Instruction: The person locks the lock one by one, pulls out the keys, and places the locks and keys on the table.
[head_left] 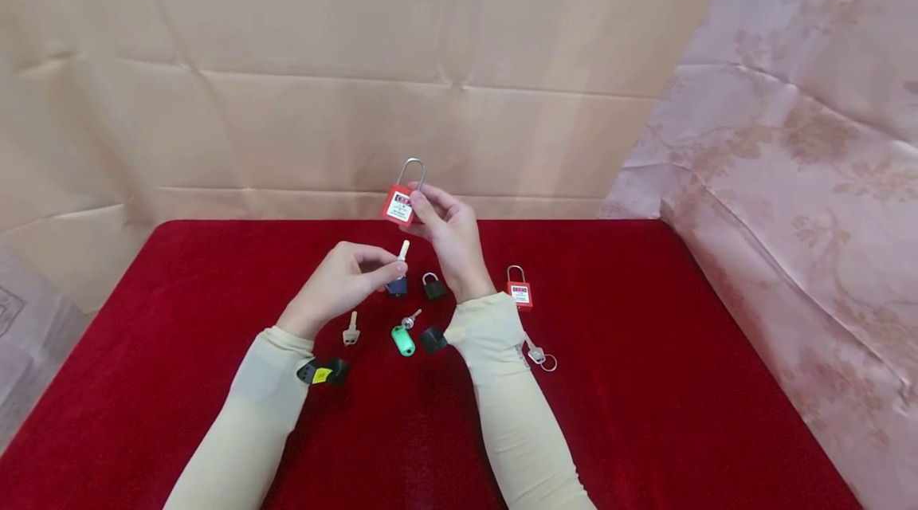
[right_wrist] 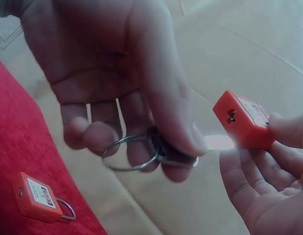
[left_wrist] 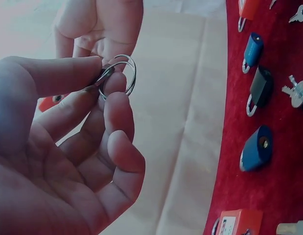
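In the head view my left hand (head_left: pixel 340 283) pinches a key (head_left: pixel 404 249) between thumb and index finger, its blade pointing up. Thin metal rings (left_wrist: pixel 134 78) hang from the key's head in the left wrist view. My right hand (head_left: pixel 452 239) holds a red padlock (head_left: pixel 398 205) with a white label, raised above the table, its long shackle upward. The right wrist view has the padlock's keyhole (right_wrist: pixel 231 116) facing the left hand, with the shiny key blade (right_wrist: pixel 220 142) close by the padlock's lower edge. The key's head is mostly hidden by the left fingers.
On the red cloth (head_left: pixel 631 414) lie a black padlock (head_left: pixel 433 288), a blue padlock (left_wrist: pixel 257 149) and another red padlock (head_left: pixel 519 295). A loose key (head_left: pixel 351 331), a key with a green tag (head_left: pixel 403 341) and a ringed key (head_left: pixel 536 354) lie nearer. A beige curtain (head_left: pixel 287 135) hangs behind.
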A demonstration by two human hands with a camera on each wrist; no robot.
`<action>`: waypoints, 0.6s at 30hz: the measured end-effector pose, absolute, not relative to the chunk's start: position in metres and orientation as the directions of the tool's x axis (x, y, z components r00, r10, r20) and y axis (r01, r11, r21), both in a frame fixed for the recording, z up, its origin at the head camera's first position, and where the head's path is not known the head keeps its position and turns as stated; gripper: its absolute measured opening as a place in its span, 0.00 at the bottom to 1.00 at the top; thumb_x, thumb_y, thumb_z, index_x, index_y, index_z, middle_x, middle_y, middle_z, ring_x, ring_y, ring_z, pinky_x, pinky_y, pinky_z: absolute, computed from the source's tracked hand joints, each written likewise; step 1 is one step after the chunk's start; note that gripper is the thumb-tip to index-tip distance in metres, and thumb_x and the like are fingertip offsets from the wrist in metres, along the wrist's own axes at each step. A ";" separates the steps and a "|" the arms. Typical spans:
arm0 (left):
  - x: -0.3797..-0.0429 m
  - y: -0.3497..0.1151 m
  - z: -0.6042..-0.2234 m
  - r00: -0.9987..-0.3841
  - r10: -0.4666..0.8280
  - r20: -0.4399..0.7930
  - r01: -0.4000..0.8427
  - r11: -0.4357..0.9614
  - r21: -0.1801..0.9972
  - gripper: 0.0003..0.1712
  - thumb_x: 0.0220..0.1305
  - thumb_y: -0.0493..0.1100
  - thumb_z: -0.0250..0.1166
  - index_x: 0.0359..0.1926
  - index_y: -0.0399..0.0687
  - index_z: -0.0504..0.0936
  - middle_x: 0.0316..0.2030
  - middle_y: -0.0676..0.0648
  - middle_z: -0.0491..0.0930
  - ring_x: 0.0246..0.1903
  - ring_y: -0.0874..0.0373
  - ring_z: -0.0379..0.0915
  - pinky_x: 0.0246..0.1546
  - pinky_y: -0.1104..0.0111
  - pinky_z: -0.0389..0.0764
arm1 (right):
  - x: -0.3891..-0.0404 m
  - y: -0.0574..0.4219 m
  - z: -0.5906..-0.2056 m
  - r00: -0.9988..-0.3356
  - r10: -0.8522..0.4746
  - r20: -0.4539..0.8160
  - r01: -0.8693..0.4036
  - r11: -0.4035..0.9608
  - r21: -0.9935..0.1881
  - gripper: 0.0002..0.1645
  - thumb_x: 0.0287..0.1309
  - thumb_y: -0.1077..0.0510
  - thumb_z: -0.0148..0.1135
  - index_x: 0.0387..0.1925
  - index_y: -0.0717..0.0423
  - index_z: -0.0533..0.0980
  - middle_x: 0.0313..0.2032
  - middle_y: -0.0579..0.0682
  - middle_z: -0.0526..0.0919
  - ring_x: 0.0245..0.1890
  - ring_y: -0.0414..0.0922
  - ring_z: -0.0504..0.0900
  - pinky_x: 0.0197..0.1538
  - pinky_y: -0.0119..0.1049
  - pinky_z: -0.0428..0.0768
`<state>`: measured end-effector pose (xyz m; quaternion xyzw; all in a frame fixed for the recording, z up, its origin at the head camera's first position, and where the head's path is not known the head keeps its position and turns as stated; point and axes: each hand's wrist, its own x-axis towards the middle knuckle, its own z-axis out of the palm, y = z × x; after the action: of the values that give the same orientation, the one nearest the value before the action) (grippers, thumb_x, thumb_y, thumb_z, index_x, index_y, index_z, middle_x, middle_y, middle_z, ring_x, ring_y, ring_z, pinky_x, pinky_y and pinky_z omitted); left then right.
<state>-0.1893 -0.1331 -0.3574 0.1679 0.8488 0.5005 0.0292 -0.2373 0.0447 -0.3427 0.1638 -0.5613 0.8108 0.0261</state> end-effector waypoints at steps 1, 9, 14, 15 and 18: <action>-0.189 -0.134 -0.357 -0.944 0.307 0.119 0.252 0.441 0.862 0.12 0.68 0.47 0.69 0.45 0.45 0.90 0.31 0.50 0.87 0.32 0.48 0.80 0.38 0.59 0.80 | -0.237 0.044 -0.343 -0.944 -0.147 0.296 -0.227 -0.361 -0.904 0.23 0.71 0.63 0.60 0.61 0.74 0.73 0.45 0.56 0.85 0.40 0.42 0.85 0.46 0.38 0.85; -0.189 -0.136 -0.357 -0.954 0.283 0.096 0.212 0.414 0.885 0.10 0.67 0.44 0.69 0.47 0.46 0.88 0.36 0.49 0.87 0.32 0.51 0.83 0.43 0.54 0.82 | -0.238 0.045 -0.344 -0.945 -0.160 0.285 -0.219 -0.339 -0.915 0.22 0.71 0.63 0.60 0.61 0.73 0.74 0.48 0.59 0.84 0.41 0.43 0.85 0.47 0.40 0.85; -0.193 -0.140 -0.361 -0.956 0.273 0.105 0.217 0.426 0.878 0.10 0.68 0.43 0.69 0.46 0.43 0.88 0.34 0.47 0.87 0.33 0.46 0.82 0.42 0.59 0.81 | -0.239 0.044 -0.347 -0.946 -0.170 0.277 -0.207 -0.342 -0.917 0.23 0.71 0.62 0.60 0.62 0.72 0.74 0.49 0.60 0.83 0.42 0.43 0.85 0.48 0.41 0.84; -0.193 -0.140 -0.362 -0.957 0.272 0.100 0.214 0.427 0.878 0.10 0.68 0.43 0.69 0.46 0.43 0.88 0.35 0.45 0.87 0.35 0.44 0.82 0.42 0.60 0.80 | -0.239 0.044 -0.348 -0.947 -0.173 0.272 -0.201 -0.342 -0.918 0.23 0.71 0.62 0.60 0.62 0.72 0.74 0.49 0.60 0.83 0.42 0.43 0.85 0.49 0.41 0.84; -0.198 -0.139 -0.365 -0.957 0.281 0.076 0.199 0.440 0.875 0.11 0.68 0.44 0.69 0.46 0.43 0.88 0.38 0.43 0.87 0.39 0.43 0.81 0.43 0.60 0.79 | -0.242 0.047 -0.348 -0.951 -0.180 0.250 -0.176 -0.346 -0.921 0.24 0.71 0.62 0.60 0.62 0.73 0.73 0.48 0.58 0.83 0.41 0.44 0.85 0.49 0.40 0.84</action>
<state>-0.1981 -0.1391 -0.3654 0.1415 0.8477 0.5097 0.0400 -0.2418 0.0470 -0.3483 0.1559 -0.5716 0.8056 -0.0012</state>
